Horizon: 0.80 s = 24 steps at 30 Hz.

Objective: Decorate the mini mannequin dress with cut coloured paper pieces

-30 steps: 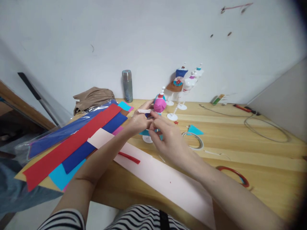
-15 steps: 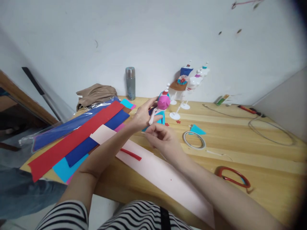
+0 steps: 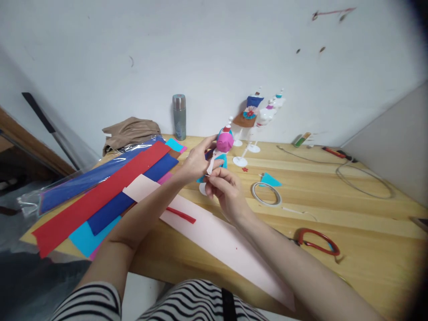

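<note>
A small mannequin dressed in pink and light blue (image 3: 225, 141) stands upright at the middle of the table, its round white base partly showing below. My left hand (image 3: 199, 161) wraps round its body from the left, fingers closed on it. A pale pink strip (image 3: 211, 166) hangs at the mannequin's front, beside my left fingers. My right hand (image 3: 223, 186) is just below and to the right, thumb and fingers pinched near the strip's lower end. Something small and thin shows at its fingertips, too small to name.
Several mannequins (image 3: 253, 101) stand behind. Red (image 3: 103, 196), blue and pale pink (image 3: 230, 249) sheets lie left and in front. A tape roll (image 3: 266, 194), blue scrap (image 3: 271, 179), red-handled scissors (image 3: 317, 241) and cable lie right. A flask (image 3: 179, 117) stands behind.
The view has shifted slightly. My right hand has closed in on the pale strip, and its fingers are pinched nearer the left fingertips. My left hand keeps its hold on the mannequin.
</note>
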Tool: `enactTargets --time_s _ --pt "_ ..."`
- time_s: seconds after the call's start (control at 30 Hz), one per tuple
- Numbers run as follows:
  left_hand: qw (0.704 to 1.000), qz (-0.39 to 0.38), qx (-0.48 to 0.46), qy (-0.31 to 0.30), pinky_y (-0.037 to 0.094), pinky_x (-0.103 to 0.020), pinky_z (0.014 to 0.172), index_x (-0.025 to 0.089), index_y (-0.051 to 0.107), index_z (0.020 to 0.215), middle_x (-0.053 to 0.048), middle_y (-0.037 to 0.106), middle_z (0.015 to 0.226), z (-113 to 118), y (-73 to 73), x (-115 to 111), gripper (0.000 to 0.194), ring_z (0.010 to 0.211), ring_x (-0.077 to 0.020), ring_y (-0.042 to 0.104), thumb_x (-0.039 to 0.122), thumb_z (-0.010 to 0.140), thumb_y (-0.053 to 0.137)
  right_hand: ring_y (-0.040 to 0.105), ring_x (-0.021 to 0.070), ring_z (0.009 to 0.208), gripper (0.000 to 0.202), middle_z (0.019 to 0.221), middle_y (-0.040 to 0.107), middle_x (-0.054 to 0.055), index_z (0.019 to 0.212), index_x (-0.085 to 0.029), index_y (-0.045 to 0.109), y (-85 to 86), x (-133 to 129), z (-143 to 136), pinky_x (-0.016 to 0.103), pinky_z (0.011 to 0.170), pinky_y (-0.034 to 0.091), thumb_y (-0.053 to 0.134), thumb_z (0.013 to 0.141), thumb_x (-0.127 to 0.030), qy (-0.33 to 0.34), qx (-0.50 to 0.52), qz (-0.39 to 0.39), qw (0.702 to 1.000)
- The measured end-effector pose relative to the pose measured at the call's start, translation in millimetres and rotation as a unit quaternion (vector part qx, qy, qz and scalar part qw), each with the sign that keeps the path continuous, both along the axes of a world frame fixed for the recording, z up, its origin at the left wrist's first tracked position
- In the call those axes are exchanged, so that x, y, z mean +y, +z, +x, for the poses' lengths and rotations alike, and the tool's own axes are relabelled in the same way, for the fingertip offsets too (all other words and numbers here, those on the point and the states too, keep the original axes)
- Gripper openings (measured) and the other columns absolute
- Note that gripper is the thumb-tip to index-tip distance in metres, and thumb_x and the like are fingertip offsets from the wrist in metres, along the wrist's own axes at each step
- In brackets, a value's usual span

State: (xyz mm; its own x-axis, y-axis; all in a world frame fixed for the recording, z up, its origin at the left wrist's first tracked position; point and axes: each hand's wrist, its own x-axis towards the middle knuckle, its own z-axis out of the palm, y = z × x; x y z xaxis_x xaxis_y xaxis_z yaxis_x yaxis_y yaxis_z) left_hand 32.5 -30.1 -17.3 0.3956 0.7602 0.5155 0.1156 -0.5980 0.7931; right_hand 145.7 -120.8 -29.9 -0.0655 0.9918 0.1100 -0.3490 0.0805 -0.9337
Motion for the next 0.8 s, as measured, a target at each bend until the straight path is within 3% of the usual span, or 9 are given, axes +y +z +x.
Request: enactTargets --time_s 0.23,0.53,0.63,0.8 --pt "1.0 0.004 0.011 0.014 0.05 -0.033 0.094 0.023 0.053 0.134 -0.009 0.069 0.124 -5 -1.6 4 0.062 0.116 -0.0239 0.063 0.028 0.075 0.07 0.045 0.0094 0.042 0.023 0.047 0.056 -0.005 0.069 -0.021 0.056 -2.0 2 -10 0.024 0.045 0.032 0.072 0.072 -0.038 -0.012 -0.014 -0.001 1.0" --pt "1.0 -0.025 -0.002 0.012 0.051 -0.034 0.09 0.023 0.057 0.129 -0.008 0.071 0.117 1 -0.4 3 0.061 0.113 -0.0244 0.064 0.023 0.069 0.068 0.04 0.008 0.038 0.031 0.043 0.051 -0.005 0.061 -0.022 0.05 -4.7 4 -17 0.024 0.042 0.026 0.072 0.069 -0.042 -0.026 -0.028 -0.05 0.998" --pt "1.0 -0.009 -0.011 0.019 0.051 -0.034 0.091 0.024 0.058 0.129 -0.008 0.072 0.117 2 -2.2 4 0.061 0.114 -0.0248 0.064 0.025 0.07 0.069 0.034 0.0076 0.038 0.036 0.041 0.041 -0.009 0.059 -0.024 0.042 -6.3 5 -20 0.025 0.042 0.022 0.073 0.068 -0.039 -0.076 -0.029 -0.028 0.996" --pt "1.0 -0.005 -0.008 0.014 0.05 -0.035 0.092 0.024 0.058 0.128 -0.008 0.072 0.116 4 -3.6 5 0.058 0.107 -0.0238 0.066 0.033 0.072 0.07 0.032 0.0095 0.049 0.025 0.053 0.035 -0.009 0.066 -0.025 0.044 -11.5 4 -29 0.027 0.049 0.029 0.067 0.072 -0.029 -0.218 -0.078 0.099 0.968"
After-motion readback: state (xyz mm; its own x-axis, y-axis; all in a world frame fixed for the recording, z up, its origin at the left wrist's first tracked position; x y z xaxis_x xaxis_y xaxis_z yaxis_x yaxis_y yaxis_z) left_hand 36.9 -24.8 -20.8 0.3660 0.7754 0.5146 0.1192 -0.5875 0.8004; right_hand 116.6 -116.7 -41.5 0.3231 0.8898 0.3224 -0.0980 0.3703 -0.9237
